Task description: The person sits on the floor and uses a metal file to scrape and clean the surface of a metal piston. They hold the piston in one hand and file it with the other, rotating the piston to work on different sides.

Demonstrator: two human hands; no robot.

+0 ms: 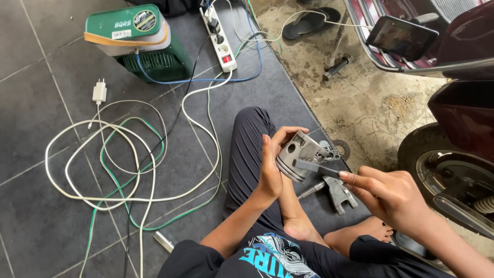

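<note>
A seated person's left hand (271,166) clasps a grey metal piston (298,154); the right hand (388,193) pinches a dark flat tool (315,168) against it, above the floor (46,103).

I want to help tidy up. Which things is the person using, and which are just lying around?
In use:
left hand holding the grey piston
right hand pressing a dark flat tool on it

Lying about:
metal rod part
white cables
power strip
green machine
sandal
phone
</note>
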